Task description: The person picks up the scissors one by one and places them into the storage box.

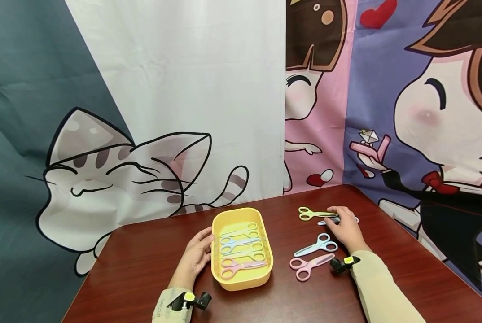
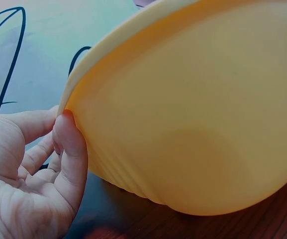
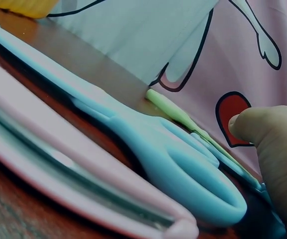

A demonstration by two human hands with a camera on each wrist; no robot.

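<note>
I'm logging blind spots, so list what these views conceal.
- Head view: right hand hides part of the farther light-blue plastic scissors; whether it grips them is unclear.
- Left wrist view: wall of the yellow plastic tray hides pastel plastic scissors inside.
- Right wrist view: frame's left edge cuts off handles of the loose pink plastic scissors.

Left sleeve (image 1: 164,310): short row of small marks near the cuff, like lettering; too small to read.
Wrist mounts (image 1: 338,265): yellow patches (image 1: 348,260); any print on them too small to read.
Backdrop (image 1: 225,89): heart signs, a red heart (image 1: 378,14) high up, red-and-white hearts (image 1: 317,180) lower.
Tray (image 1: 243,284), scissors (image 1: 317,246): nothing legible.
</note>
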